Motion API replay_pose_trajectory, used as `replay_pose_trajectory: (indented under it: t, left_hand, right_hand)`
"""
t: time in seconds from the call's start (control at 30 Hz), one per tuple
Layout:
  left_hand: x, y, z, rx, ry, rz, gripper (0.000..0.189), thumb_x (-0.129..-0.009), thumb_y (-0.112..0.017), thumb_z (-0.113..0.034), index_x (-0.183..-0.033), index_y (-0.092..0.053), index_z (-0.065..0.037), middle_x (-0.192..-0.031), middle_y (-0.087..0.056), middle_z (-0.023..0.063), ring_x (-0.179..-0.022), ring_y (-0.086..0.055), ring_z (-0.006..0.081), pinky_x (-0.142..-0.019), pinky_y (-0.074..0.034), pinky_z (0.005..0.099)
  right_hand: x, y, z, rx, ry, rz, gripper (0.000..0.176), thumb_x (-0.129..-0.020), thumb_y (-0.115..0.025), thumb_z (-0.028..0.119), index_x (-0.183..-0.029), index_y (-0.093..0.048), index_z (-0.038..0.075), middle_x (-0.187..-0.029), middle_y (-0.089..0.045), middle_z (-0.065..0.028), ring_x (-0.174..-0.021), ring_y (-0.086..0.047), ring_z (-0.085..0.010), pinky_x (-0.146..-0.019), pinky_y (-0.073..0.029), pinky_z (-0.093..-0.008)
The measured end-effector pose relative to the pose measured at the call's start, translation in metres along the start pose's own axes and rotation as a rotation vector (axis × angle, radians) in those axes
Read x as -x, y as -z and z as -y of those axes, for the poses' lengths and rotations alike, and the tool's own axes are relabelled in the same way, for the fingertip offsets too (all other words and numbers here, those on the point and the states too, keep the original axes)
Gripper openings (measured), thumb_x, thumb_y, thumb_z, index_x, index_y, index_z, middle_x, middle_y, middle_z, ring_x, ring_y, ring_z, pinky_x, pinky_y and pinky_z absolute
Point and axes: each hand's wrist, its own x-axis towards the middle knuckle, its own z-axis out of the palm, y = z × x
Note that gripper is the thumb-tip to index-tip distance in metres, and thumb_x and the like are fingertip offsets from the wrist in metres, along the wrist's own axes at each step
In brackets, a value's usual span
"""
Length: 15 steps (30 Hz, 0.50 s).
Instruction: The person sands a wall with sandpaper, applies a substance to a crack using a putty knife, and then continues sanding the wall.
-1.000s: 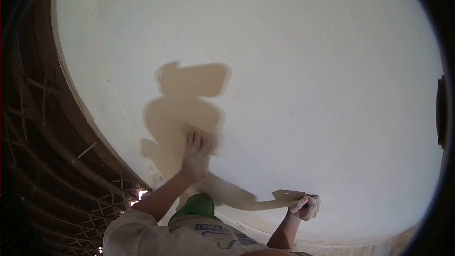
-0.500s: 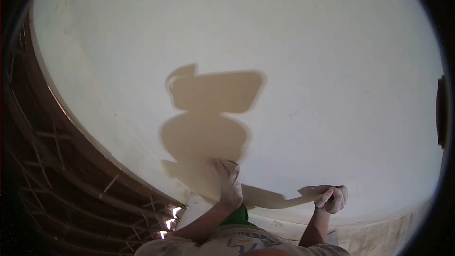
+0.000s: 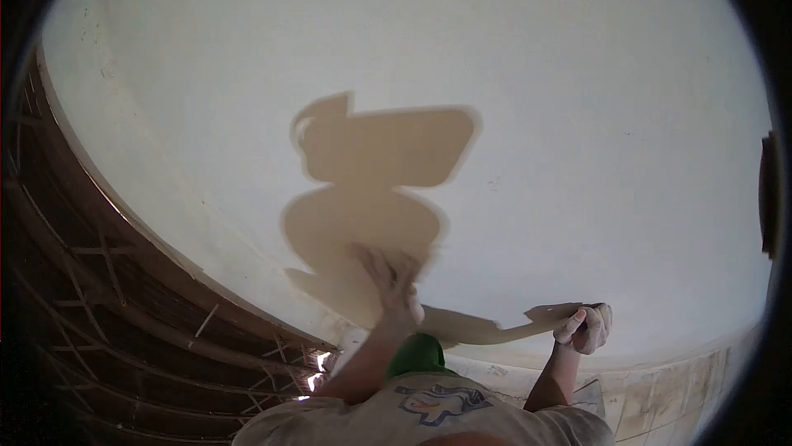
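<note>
A broad pale wall-like surface (image 3: 561, 157) fills most of the view. My left hand (image 3: 394, 281), dusted with pale powder, lies against it with its fingers stretched out and slightly spread, inside a brown shadow (image 3: 363, 219). Nothing in that hand can be made out. Farther right, my right hand (image 3: 587, 330) is closed, fingers curled and also powdery, close to the same surface. Whatever its fingers hold, if anything, is hidden.
Dark beams and rods (image 3: 99, 281) run along the left behind the curved edge of the pale surface. A dark object (image 3: 769, 194) stands at the far right. A stained, panelled strip (image 3: 668, 392) lies at lower right. Green cloth (image 3: 417, 355) shows beyond my printed shirt (image 3: 441, 403).
My left hand has shifted a little upward, its fingers now more stretched out. My right hand has moved slightly up and stays curled. The shadow and the view have shifted slightly.
</note>
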Motion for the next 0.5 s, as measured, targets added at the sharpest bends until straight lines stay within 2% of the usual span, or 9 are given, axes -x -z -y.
replay_pose_trajectory:
  t: [0.07,0.13,0.2,0.27,0.33,0.4,0.5]
  left_hand:
    - [0.084,-0.017,0.025,-0.037,0.073,0.147,0.038,-0.098,-0.046,-0.019,-0.130,-0.061,-0.004,-0.157,-0.014,0.0420,-0.141,-0.007,0.0707,-0.111,-0.009,0.0793]
    - [0.119,-0.016,0.048,-0.055,0.087,0.248,0.035,-0.093,-0.053,-0.014,-0.126,-0.063,-0.006,-0.156,-0.017,0.0416,-0.141,-0.010,0.0705,-0.111,-0.010,0.0793]
    - [0.137,-0.024,0.101,-0.236,-0.052,0.341,0.035,-0.090,-0.056,-0.010,-0.123,-0.066,-0.008,-0.157,-0.018,0.0399,-0.142,-0.012,0.0691,-0.112,-0.012,0.0781]
    - [0.065,0.006,0.069,-0.145,-0.073,0.147,0.039,-0.089,-0.056,-0.007,-0.126,-0.066,-0.010,-0.158,-0.022,0.0382,-0.143,-0.015,0.0666,-0.114,-0.013,0.0756]
    - [-0.013,0.040,0.037,-0.033,-0.190,-0.029,0.042,-0.090,-0.054,-0.007,-0.130,-0.065,-0.011,-0.158,-0.025,0.0365,-0.145,-0.017,0.0643,-0.116,-0.013,0.0734]
    - [-0.062,0.059,0.011,-0.015,-0.174,-0.022,0.044,-0.091,-0.052,-0.008,-0.133,-0.064,-0.010,-0.158,-0.027,0.0363,-0.145,-0.017,0.0638,-0.116,-0.012,0.0723]
    - [-0.077,0.068,-0.023,0.056,-0.147,-0.013,0.044,-0.093,-0.049,-0.010,-0.135,-0.062,-0.007,-0.158,-0.025,0.0372,-0.145,-0.016,0.0639,-0.116,-0.011,0.0715]
  right_hand:
    - [0.001,0.003,-0.001,-0.003,-0.004,0.027,0.019,-0.081,-0.057,0.004,-0.063,-0.051,0.001,-0.053,-0.046,-0.0068,-0.044,-0.039,-0.0219,-0.048,-0.027,-0.0341]
    - [0.004,0.006,-0.004,-0.007,-0.005,0.046,0.019,-0.082,-0.057,0.004,-0.064,-0.051,0.001,-0.054,-0.047,-0.0075,-0.044,-0.040,-0.0223,-0.048,-0.029,-0.0345]
    - [0.005,0.000,-0.006,-0.021,0.019,0.020,0.021,-0.086,-0.057,0.003,-0.066,-0.052,-0.001,-0.054,-0.045,-0.0085,-0.045,-0.038,-0.0228,-0.046,-0.027,-0.0348]
    - [0.002,0.004,-0.003,-0.020,0.010,0.029,0.021,-0.089,-0.056,0.003,-0.068,-0.052,-0.002,-0.055,-0.045,-0.0092,-0.046,-0.037,-0.0229,-0.046,-0.026,-0.0348]
    - [-0.003,0.003,0.003,0.000,-0.030,0.043,0.021,-0.091,-0.055,0.003,-0.070,-0.053,-0.003,-0.056,-0.046,-0.0096,-0.048,-0.038,-0.0226,-0.046,-0.025,-0.0345]
    - [-0.021,0.007,0.007,-0.068,-0.026,-0.001,0.022,-0.092,-0.054,0.003,-0.070,-0.053,-0.003,-0.057,-0.047,-0.0100,-0.049,-0.039,-0.0219,-0.046,-0.026,-0.0341]
    - [-0.032,0.018,0.013,-0.165,-0.041,-0.059,0.022,-0.092,-0.053,0.003,-0.070,-0.052,-0.003,-0.057,-0.047,-0.0099,-0.050,-0.040,-0.0210,-0.046,-0.028,-0.0337]
